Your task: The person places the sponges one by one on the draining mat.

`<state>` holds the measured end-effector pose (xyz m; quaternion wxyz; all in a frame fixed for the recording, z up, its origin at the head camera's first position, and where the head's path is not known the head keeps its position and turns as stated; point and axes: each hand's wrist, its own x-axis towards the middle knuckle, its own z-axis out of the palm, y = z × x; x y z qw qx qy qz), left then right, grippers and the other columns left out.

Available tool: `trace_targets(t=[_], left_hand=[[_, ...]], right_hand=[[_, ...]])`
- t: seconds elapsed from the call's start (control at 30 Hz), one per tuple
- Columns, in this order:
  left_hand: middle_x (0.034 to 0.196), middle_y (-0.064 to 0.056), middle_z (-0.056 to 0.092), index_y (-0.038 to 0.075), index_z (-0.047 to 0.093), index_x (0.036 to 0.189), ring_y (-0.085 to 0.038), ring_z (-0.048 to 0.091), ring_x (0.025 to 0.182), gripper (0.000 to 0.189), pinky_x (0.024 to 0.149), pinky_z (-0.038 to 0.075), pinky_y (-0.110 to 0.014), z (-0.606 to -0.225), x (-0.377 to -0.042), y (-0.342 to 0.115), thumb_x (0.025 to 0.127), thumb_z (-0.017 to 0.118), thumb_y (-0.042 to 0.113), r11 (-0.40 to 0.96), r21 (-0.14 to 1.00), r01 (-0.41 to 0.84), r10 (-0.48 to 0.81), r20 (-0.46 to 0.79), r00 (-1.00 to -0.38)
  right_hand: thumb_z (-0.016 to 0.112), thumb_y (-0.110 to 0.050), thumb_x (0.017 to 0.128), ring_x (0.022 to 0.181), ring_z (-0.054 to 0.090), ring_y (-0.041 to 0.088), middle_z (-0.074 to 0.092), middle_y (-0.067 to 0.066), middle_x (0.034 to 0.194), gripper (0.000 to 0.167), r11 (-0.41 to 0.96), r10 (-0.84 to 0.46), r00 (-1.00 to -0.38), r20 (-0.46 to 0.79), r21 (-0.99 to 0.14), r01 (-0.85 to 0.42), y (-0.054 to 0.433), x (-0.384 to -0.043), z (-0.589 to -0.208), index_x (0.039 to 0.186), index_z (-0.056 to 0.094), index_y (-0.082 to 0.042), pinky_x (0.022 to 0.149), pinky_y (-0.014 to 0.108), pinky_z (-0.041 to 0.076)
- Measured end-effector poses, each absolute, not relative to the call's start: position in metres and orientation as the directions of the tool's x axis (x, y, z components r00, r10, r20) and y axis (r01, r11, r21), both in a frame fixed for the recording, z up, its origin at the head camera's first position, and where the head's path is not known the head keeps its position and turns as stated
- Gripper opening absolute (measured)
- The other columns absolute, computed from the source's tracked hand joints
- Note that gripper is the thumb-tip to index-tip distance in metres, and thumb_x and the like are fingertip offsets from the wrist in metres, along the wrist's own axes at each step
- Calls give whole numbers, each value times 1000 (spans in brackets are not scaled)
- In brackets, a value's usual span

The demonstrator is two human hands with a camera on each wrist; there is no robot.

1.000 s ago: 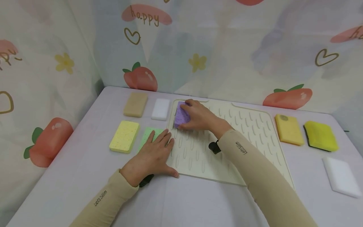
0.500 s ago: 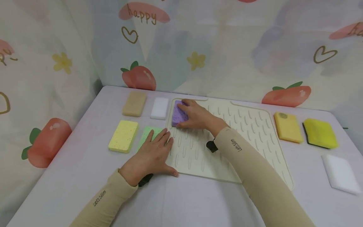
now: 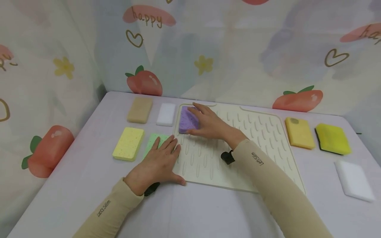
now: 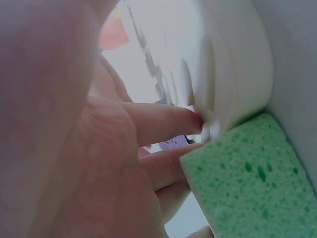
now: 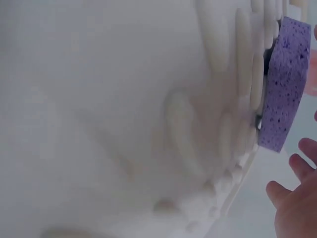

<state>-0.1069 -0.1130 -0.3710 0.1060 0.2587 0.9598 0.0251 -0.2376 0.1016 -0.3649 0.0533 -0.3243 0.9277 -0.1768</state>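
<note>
A purple sponge lies at the far left corner of the cream ridged mat. My right hand hovers over the sponge's right part, fingers spread and fairly straight. In the right wrist view the purple sponge rests on the ridges, with fingertips just showing at the right edge. My left hand lies with fingers spread at the mat's near left edge. It partly covers a green sponge; the left wrist view shows fingertips at the mat's rim, beside the green sponge.
Left of the mat lie a yellow sponge, a tan sponge and a white sponge. To its right are an orange-yellow sponge, a bright yellow scouring sponge and another white sponge. A printed cloth backdrop stands behind.
My right hand has loosened from the purple sponge and drawn slightly right, leaving more of the sponge uncovered. My left hand has stayed in place.
</note>
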Motion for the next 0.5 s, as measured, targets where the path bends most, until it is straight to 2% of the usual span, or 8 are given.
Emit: trace_targets(t=[0.2, 0.5], left_hand=[[162, -17, 27, 3, 39, 151, -31, 15, 154, 118, 121, 13, -61, -372, -107, -113, 66, 69, 79, 867, 105, 486, 498, -192, -846], [161, -17, 29, 3, 40, 151, -31, 16, 154, 118, 121, 13, -61, -372, -107, -110, 65, 70, 79, 867, 106, 487, 499, -187, -846]], right_hand=[[70, -47, 89, 153, 15, 36, 15, 13, 166, 85, 745, -593, -805, -21, -393, -539, 120, -232, -357, 156, 30, -15, 120, 58, 22], [70, -42, 90, 152, 14, 36, 15, 12, 166, 82, 760, -562, -827, 3, -394, -518, 156, -223, -352, 156, 30, -14, 118, 60, 23]])
